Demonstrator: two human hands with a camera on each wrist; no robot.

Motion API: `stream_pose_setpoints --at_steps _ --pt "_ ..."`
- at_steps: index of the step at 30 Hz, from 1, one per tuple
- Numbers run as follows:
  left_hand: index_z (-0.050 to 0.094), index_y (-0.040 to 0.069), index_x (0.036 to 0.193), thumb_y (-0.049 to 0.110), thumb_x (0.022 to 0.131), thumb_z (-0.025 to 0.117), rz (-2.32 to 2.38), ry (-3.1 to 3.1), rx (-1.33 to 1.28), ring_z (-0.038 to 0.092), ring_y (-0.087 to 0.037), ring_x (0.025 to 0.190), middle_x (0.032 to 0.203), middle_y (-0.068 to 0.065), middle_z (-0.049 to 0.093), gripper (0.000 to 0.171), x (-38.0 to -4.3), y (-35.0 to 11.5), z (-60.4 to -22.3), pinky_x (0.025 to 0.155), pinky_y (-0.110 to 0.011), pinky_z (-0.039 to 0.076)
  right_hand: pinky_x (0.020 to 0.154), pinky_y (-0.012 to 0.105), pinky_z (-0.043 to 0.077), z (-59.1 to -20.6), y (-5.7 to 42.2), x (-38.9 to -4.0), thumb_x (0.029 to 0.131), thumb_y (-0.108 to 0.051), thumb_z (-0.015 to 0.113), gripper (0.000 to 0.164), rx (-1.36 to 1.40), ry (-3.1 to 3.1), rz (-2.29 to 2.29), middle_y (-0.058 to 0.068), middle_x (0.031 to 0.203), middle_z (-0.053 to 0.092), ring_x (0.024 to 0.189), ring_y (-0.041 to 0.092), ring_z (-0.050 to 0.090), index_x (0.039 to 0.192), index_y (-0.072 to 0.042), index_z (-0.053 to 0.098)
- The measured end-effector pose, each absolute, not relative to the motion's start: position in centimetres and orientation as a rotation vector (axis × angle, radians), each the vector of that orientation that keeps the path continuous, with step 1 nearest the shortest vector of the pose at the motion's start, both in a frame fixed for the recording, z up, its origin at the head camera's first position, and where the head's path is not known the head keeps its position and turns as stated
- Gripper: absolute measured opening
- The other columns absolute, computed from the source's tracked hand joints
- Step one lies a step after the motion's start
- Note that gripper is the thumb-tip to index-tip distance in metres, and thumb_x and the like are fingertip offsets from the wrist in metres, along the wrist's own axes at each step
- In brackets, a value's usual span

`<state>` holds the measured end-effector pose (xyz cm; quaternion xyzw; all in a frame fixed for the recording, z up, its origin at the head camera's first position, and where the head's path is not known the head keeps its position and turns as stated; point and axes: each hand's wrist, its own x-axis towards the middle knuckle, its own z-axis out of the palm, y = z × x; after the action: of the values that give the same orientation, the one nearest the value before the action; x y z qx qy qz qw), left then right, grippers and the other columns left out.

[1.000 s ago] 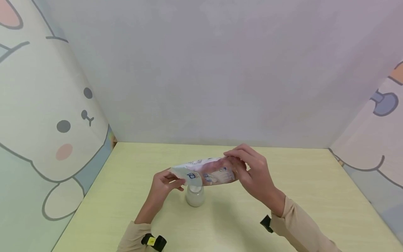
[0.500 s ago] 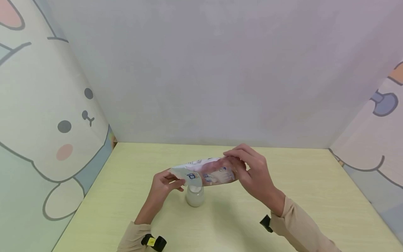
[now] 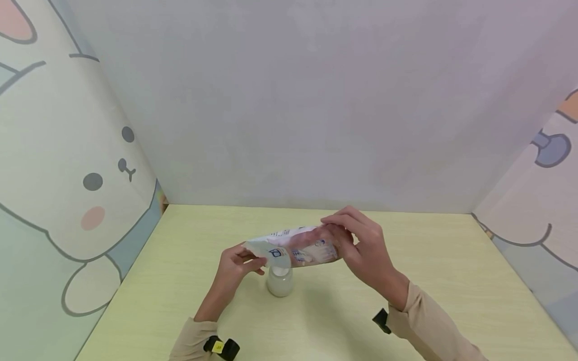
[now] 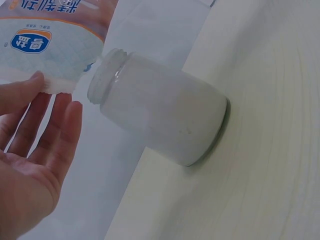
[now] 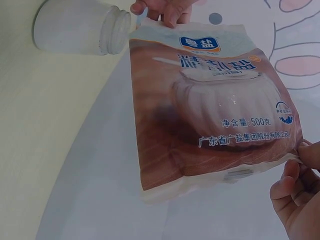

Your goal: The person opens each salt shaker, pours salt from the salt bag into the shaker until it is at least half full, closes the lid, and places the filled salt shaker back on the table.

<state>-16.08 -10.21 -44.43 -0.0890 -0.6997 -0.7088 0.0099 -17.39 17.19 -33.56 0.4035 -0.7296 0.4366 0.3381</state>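
A salt bag (image 3: 311, 252), brown and pale blue with a printed "500" in the right wrist view, is held above the table between both hands. My left hand (image 3: 236, 261) pinches its pale blue end between thumb and fingers. At the other end, my right hand (image 3: 365, 245) grips a bottom corner. Below the pale blue end stands a glass jar (image 4: 160, 110), upright on the table, lidless, and whitish up to its neck. The bag's edge overlaps the jar's mouth in the head view. In the left wrist view the bag's end is right beside the jar's rim.
The pale yellow table (image 3: 429, 281) meets a plain grey back wall (image 3: 293, 110). Cartoon-printed panels (image 3: 54, 150) flank it on both sides. A black strap (image 3: 221, 347) is on each wrist.
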Motion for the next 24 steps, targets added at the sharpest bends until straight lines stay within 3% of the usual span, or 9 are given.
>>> stream_pose_setpoints --at_steps 6,13,24 --pt "0.064 0.000 0.112 0.008 0.083 0.072 -2.209 -2.195 -0.275 0.064 -0.034 0.087 0.104 -0.016 0.066 0.031 -16.09 -10.21 -44.47 0.069 -0.049 0.056 0.056 0.016 0.038 -33.48 17.16 -17.36 0.078 0.017 0.062 0.026 1.051 -1.900 1.137 0.002 0.087 0.062 0.070 0.009 0.051 0.093 -0.002 0.070" --pt "0.064 0.001 0.111 0.008 0.083 0.072 -2.210 -2.195 -0.261 0.065 -0.027 0.084 0.103 -0.016 0.066 0.030 -16.06 -10.19 -44.50 0.069 -0.049 0.056 0.055 0.016 0.038 -33.45 17.15 -17.28 0.077 0.018 0.063 0.027 1.054 -1.901 1.140 0.002 0.088 0.062 0.069 0.009 0.050 0.093 -0.003 0.070" --pt "0.064 0.000 0.110 0.007 0.083 0.072 -2.205 -2.192 -0.258 0.065 -0.027 0.082 0.102 -0.015 0.066 0.029 -16.04 -10.15 -44.53 0.069 -0.048 0.056 0.055 0.016 0.037 -33.49 17.17 -17.36 0.077 0.017 0.063 0.029 1.053 -1.894 1.148 0.002 0.088 0.063 0.069 0.009 0.049 0.095 -0.005 0.070"
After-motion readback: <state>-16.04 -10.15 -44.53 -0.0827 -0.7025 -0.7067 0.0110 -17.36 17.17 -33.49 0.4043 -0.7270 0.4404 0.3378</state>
